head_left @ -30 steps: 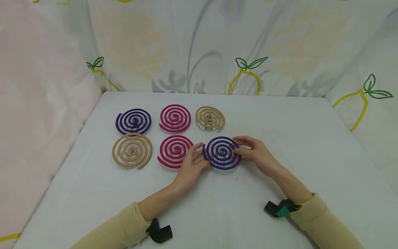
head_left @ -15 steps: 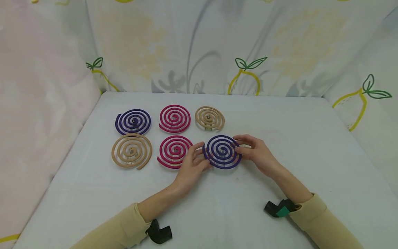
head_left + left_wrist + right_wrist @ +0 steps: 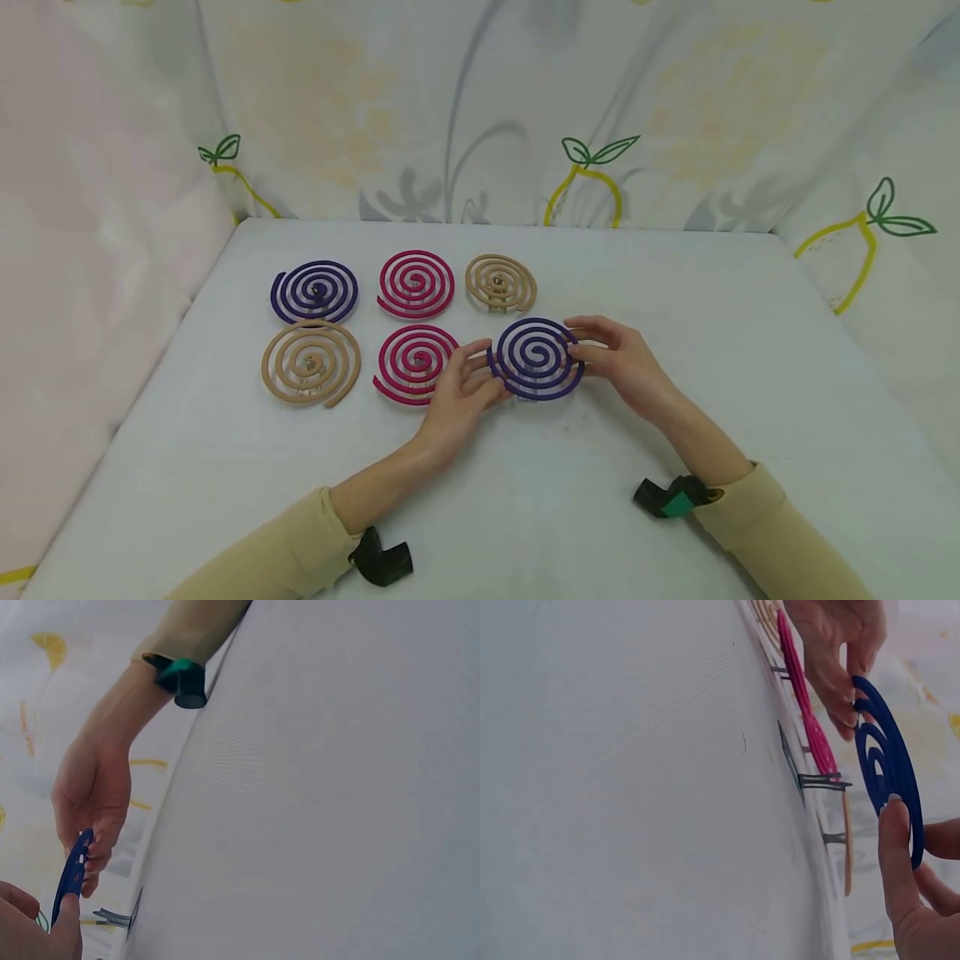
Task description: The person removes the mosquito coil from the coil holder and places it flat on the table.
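Note:
Both hands hold a purple-blue mosquito coil [image 3: 536, 360] by opposite edges. My left hand [image 3: 459, 408] grips the left edge, its thumb toward me and its fingers behind. At the right edge my right hand [image 3: 626, 367] pinches the coil, thumb on the face, as the right wrist view shows. Below the coil stands a small metal stand [image 3: 821, 781], and a gap shows between the two in that view. The stand is mostly hidden by the coil in the head view. A pink coil [image 3: 401, 383] lies just left of my left hand, which partly covers it.
Behind are a purple coil [image 3: 315, 292], a pink coil [image 3: 415, 284] and a small tan coil [image 3: 500, 283]. A larger tan coil [image 3: 311, 363] sits front left, overlapping the purple one in view. These coils rest on small stands on the white table [image 3: 720, 333].
The held coil has risen a little, and more of the stand shows beneath it. Both hands have shifted slightly upward with it. The head view has drifted slightly.

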A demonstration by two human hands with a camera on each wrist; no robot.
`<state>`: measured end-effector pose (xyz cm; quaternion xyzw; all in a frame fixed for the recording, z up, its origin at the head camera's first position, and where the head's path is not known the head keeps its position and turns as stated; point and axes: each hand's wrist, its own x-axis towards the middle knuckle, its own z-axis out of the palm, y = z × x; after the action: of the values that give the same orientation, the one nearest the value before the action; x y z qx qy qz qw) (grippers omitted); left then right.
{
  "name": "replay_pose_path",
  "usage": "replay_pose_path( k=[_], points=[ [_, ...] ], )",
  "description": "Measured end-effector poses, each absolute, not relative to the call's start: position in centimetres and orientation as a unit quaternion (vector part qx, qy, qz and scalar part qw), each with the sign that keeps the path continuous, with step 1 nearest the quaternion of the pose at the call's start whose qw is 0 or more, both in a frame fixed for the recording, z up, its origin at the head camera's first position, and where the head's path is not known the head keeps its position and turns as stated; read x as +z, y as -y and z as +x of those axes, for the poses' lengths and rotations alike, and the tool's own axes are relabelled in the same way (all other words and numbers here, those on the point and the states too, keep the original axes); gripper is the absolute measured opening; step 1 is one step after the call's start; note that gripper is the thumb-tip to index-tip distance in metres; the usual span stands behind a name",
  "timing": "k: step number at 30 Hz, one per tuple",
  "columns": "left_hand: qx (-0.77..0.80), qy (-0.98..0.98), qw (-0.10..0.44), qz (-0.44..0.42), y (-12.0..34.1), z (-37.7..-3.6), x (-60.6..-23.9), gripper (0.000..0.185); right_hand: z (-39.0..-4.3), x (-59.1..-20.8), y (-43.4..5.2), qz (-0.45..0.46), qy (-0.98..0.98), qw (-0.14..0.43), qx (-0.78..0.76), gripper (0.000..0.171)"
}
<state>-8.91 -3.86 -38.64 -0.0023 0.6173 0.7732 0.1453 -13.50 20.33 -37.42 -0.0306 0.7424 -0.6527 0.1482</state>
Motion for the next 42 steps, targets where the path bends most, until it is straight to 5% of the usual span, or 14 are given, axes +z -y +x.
replay_pose_path(
  k=[42],
  points=[
    [0.822, -0.56, 0.094, -0.045, -1.7, -13.3, -36.6, 0.045, -14.7, -36.0, -23.4, 0.02, -0.613, 0.059, -0.788, 0.023]
  ],
)
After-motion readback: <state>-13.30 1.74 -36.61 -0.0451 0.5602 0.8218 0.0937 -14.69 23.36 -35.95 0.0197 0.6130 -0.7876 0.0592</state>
